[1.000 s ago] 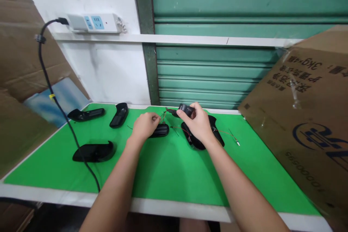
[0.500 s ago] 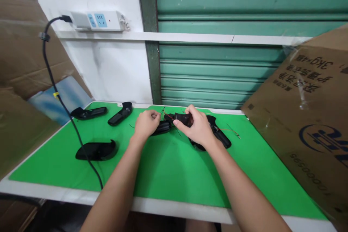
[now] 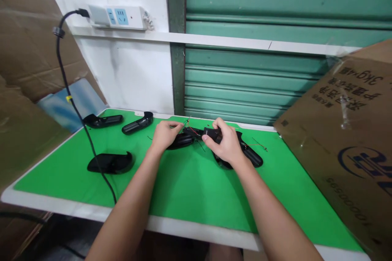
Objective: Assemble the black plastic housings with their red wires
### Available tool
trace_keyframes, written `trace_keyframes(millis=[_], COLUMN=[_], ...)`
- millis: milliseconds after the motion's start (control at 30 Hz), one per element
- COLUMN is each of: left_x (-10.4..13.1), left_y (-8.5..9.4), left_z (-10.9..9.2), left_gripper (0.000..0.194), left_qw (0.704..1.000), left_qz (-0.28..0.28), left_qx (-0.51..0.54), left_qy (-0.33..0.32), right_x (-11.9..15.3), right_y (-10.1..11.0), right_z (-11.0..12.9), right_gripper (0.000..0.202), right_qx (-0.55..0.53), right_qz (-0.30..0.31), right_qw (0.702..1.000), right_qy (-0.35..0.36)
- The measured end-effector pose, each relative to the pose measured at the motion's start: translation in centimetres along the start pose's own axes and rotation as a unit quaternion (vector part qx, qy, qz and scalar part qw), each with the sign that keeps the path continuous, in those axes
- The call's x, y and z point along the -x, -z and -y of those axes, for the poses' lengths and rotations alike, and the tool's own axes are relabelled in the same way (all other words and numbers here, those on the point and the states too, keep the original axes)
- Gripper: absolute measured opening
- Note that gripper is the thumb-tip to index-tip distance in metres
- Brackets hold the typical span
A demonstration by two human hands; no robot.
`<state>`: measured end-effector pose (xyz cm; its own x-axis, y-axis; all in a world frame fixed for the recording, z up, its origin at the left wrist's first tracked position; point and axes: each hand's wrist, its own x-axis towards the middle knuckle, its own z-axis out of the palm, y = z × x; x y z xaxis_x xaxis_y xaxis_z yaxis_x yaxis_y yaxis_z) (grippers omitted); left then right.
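My left hand (image 3: 167,134) is closed in a pinch at thin wires (image 3: 187,123), red and dark, above the table's middle. Under it lies a black curved plastic housing (image 3: 181,141). My right hand (image 3: 227,143) grips a small black block (image 3: 211,132) with tiny pale print, thumb in front and fingers behind. A slim black part (image 3: 193,131) sits between the two hands, the wires running close to it. Beyond my right hand rests another black housing (image 3: 253,156), partly covered by the hand, with a red wire (image 3: 260,145) sticking out.
Black housings lie at left: one back left (image 3: 103,120), another beside it (image 3: 138,123), a wider shell (image 3: 110,163) nearer. A black cable (image 3: 76,108) hangs from the power strip (image 3: 122,17) across the green mat (image 3: 196,195). A carton (image 3: 343,138) flanks the right side.
The view has tilted slightly. My right hand has drawn the black block a little to the right, turning it, and more of the slim part shows. My left hand keeps its pinch.
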<state>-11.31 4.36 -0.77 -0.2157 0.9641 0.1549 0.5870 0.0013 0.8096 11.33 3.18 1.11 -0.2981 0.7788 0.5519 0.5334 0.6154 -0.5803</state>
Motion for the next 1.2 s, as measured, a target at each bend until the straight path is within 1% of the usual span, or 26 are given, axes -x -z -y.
trace_keyframes(millis=[100,233,367,467,567,667,833,933,1100,1200], left_x=[-0.2,-0.3,-0.3,-0.3,-0.2,-0.3,-0.3,-0.2,0.1,0.4], left_y=[0.1,0.0,0.1,0.3,0.6,0.5,0.3,0.2,0.4,0.6], left_z=[0.2,0.3,0.2,0.2,0.3,0.4,0.5,0.5,0.4,0.1], left_gripper=[0.03,0.028,0.028,0.031,0.033,0.034,0.038,0.039,0.034,0.035], left_qw=[0.996,0.989,0.982,0.977,0.973,0.972,0.98,0.983,0.987,0.991], left_qz=[0.005,0.015,0.024,0.039,0.06,0.078,0.071,0.08,0.076,0.092], left_qx=[0.088,0.148,0.188,0.211,0.221,0.219,0.187,0.164,0.142,0.094], left_qy=[0.002,-0.002,0.0,0.008,0.02,0.019,-0.011,-0.025,-0.03,-0.03], right_x=[-0.1,-0.1,0.0,0.0,-0.1,-0.1,-0.3,-0.4,-0.6,-0.9], right_y=[0.0,0.2,0.2,0.2,0.2,0.1,-0.6,-0.8,0.1,0.7], right_z=[-0.3,-0.2,0.0,0.0,0.0,-0.2,-1.3,-1.4,-0.3,-0.2], right_gripper=[0.036,0.034,0.032,0.032,0.031,0.029,0.029,0.029,0.027,0.026], right_qx=[-0.013,-0.042,-0.061,-0.086,-0.14,-0.215,-0.334,-0.403,-0.548,-0.583], right_qz=[-0.011,-0.026,0.002,0.023,0.041,0.058,0.064,0.049,-0.005,-0.07], right_qw=[1.0,0.999,0.998,0.996,0.989,0.975,0.94,0.912,0.828,0.799], right_qy=[-0.025,-0.008,0.017,0.03,0.017,-0.008,-0.025,-0.052,-0.117,-0.126])
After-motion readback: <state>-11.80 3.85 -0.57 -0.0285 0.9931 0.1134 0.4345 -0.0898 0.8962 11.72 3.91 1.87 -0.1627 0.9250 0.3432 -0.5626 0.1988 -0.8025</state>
